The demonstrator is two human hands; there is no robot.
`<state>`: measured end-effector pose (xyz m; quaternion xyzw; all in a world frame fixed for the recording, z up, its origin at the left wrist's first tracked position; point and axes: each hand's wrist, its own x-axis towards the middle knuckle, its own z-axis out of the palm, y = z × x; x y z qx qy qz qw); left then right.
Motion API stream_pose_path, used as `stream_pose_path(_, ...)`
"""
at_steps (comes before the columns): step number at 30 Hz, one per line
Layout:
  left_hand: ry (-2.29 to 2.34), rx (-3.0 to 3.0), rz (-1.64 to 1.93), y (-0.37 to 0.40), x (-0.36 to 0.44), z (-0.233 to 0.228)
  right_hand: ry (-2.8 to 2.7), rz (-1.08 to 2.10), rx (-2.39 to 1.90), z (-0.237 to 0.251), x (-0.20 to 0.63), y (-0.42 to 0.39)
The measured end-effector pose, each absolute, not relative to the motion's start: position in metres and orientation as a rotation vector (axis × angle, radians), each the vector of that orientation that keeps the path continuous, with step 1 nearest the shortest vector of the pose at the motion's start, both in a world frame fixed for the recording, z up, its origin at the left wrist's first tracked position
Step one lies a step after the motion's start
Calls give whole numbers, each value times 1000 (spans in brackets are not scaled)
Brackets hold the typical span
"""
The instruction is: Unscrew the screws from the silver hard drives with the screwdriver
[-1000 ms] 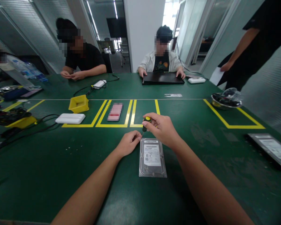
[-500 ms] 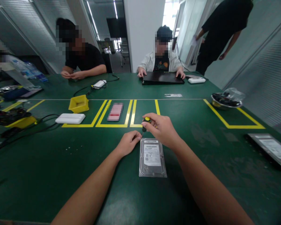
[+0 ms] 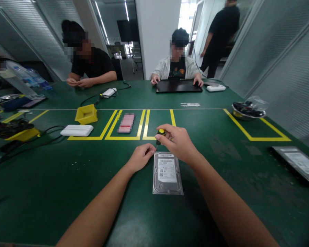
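Our right hand [image 3: 179, 140] grips a screwdriver [image 3: 158, 141] at the far left corner of a hard drive [image 3: 167, 176]
The hard drive lies flat, label up, just on the near side of our right hand and just right of our left hand [image 3: 141, 158]; our right fingers are clamped around the handle, and the thin shaft slants down beside our left fingertips, which are gathered at that corner, though we cannot tell whether they pinch the shaft, the hard drive or only each other. Beyond our left hand we see a blurred pink object [image 3: 126, 122], farther left a yellow tray [image 3: 86, 118], and well to the right of our right hand a second drive [image 3: 300, 163] on the green table [image 3: 92, 192]
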<state>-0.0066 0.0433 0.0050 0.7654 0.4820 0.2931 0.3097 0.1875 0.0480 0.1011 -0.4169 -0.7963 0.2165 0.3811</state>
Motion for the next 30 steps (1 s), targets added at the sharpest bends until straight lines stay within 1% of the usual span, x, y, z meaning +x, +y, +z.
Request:
stream_pose_path(13,1270,2022,767,44,-6,3,-1996,513,-1085,98,187,48)
stream_pose_path(30,1262,2029,789,43,-6,4,-1919,548,-1105,95,185,48)
